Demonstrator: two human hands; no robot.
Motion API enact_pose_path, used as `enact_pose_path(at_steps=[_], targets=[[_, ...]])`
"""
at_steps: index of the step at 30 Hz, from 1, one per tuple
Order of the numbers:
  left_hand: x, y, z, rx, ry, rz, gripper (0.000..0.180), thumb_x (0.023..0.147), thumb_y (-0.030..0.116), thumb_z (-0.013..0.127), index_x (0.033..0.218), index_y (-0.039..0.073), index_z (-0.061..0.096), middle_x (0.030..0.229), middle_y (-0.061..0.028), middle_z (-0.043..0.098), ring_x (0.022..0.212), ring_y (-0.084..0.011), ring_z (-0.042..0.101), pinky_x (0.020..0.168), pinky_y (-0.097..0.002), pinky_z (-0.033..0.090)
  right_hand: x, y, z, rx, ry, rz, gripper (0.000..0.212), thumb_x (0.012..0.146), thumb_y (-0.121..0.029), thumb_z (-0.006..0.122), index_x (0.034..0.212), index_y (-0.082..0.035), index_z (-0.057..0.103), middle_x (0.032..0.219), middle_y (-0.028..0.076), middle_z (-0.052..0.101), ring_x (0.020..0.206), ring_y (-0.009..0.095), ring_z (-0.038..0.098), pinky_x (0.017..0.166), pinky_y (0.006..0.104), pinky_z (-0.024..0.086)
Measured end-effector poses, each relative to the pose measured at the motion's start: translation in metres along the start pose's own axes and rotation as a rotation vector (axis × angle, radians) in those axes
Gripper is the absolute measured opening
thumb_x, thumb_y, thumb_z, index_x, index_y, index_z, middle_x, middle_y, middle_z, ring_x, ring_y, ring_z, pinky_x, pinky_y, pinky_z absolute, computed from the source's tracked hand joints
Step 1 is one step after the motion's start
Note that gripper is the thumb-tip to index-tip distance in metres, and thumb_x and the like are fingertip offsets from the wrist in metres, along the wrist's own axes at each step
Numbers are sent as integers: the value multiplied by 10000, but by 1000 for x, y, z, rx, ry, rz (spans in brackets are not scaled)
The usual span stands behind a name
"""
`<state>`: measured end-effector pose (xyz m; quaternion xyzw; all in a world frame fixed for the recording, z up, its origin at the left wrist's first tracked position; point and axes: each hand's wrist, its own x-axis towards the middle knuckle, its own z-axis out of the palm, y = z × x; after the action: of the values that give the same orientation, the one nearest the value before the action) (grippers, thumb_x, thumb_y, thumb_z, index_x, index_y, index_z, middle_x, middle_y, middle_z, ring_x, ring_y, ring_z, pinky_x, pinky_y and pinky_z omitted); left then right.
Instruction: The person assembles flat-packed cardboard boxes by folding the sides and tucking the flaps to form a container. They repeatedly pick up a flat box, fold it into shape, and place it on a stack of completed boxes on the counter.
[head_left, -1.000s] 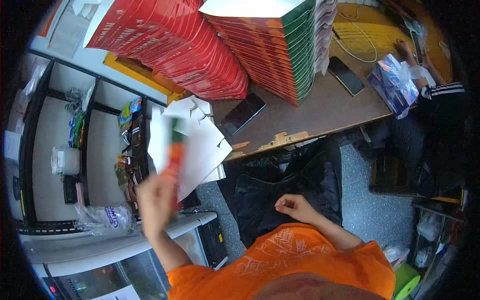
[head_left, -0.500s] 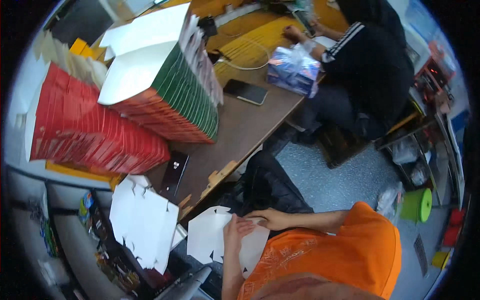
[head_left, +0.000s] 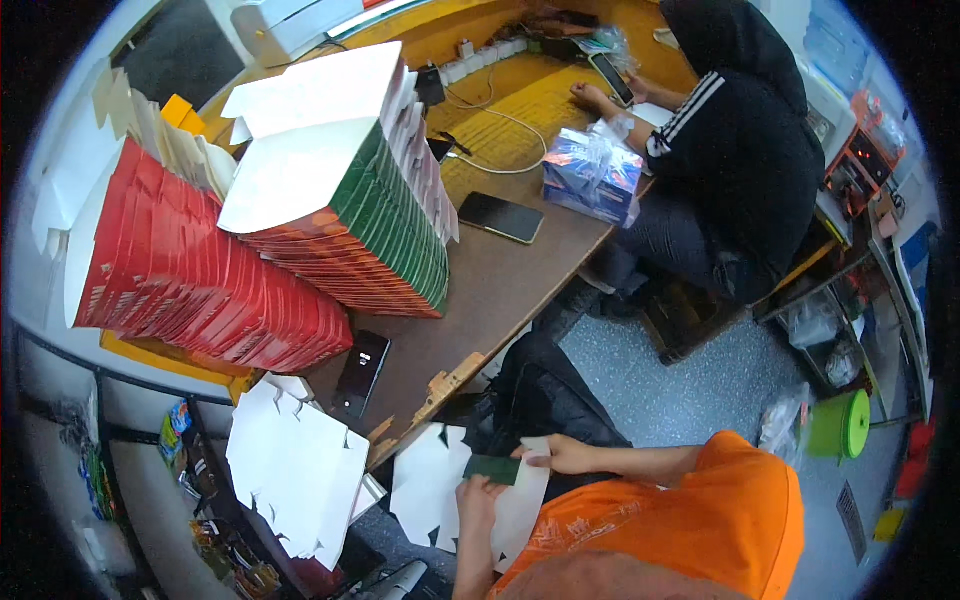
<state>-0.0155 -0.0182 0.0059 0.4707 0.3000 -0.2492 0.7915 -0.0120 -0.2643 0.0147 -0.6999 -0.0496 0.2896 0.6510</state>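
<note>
On my lap lies a flat cardboard box blank (head_left: pixel 424 492), white inside with notched edges. A dark green panel (head_left: pixel 491 468) of its printed side shows, folded up between my hands. My left hand (head_left: pixel 479 496) has its fingers closed at the lower edge of that green panel. With my right hand (head_left: pixel 558 454) I grip the white upper edge of the blank, thumb and fingers pinched on it. To the left, a pile of similar white blanks (head_left: pixel 297 470) rests beside the table.
The brown table (head_left: pixel 480 290) carries tall stacks of red cartons (head_left: pixel 200 270) and green-and-red cartons (head_left: pixel 380 230), two phones (head_left: pixel 500 217) (head_left: pixel 361 374) and a blue plastic-wrapped box (head_left: pixel 593 175). A person in black (head_left: pixel 745 150) sits at the far right, holding a phone. A green bin (head_left: pixel 840 423) stands right.
Both hands lay flat on the white blank before. Now part of it is lifted and folded, showing green, and the right hand has moved slightly right. The whole view has shifted a little.
</note>
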Motion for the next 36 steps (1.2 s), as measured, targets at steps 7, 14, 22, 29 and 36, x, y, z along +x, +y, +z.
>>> enact_pose_path(at_steps=[7,14,22,29,36], targets=[[25,-26,-15,-268,-21,-18,116,905,28,618,1004,-21,585,1016,-162,649,1008,-322,659,938,-492,564,2,-11,-9,-42,359,-4,310,948,-175,761,1200,-18,670,1000,47,739,834,103,683,716,262,566],[38,-5,-3,-231,-17,8,75,929,20,607,970,9,545,994,-146,632,945,-294,665,889,-472,580,19,-19,-17,52,456,-37,224,950,-176,761,1073,-2,690,883,27,728,761,60,650,667,248,522],[23,10,15,-221,71,48,55,920,16,597,974,7,599,905,-105,656,804,-217,641,815,-378,582,19,-15,-9,-15,364,-90,218,966,-199,747,1061,-8,700,828,1,701,709,33,579,596,246,449],[30,-5,-6,-59,90,76,93,942,15,569,1018,-21,609,905,-135,688,748,-228,690,692,-346,586,17,-29,-5,-240,259,-155,212,960,-231,751,1045,-38,775,868,47,720,760,107,662,667,278,533],[10,-11,22,171,-158,60,191,1046,24,434,1108,-96,569,1014,-223,691,842,-301,741,813,-399,632,23,-48,3,-684,68,-329,283,926,-269,740,804,-19,692,766,128,615,720,312,665,620,421,522]])
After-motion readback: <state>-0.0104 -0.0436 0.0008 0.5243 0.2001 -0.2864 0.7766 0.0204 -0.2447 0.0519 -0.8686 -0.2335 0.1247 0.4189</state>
